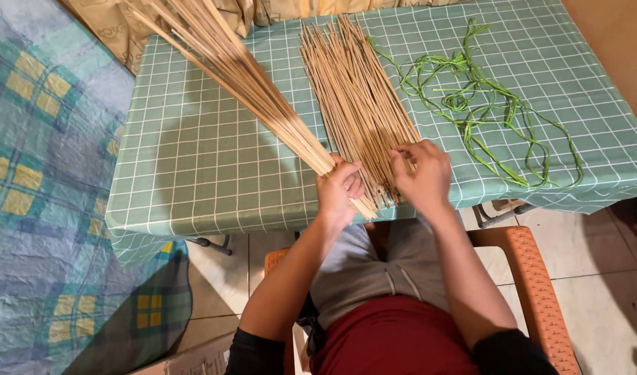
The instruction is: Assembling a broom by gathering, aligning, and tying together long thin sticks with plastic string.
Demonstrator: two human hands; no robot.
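Your left hand (338, 189) is clenched round the near end of a bundle of thin pale sticks (245, 76). The bundle runs away from the fist toward 11 o'clock, lifted off the table and fanning wider at its far end.

Your right hand (421, 177) sits just beside the left, at 3 o'clock of it. Palm down, fingers spread and released, fingertips touching the near ends of the loose sticks; it grasps nothing.

1 flat pile of loose sticks (357, 97) lies on the table, running from the near edge toward 12 o'clock, its near ends under your right fingers.

Table covered with a green checked cloth (193, 146).

Tangle of green strips (482, 104) lies on the cloth at 1 o'clock of your right hand, apart from the pile.

Orange chair (534, 278) under you, at 6 o'clock of the table. Blue and yellow checked cover (47, 208) at 9 o'clock.
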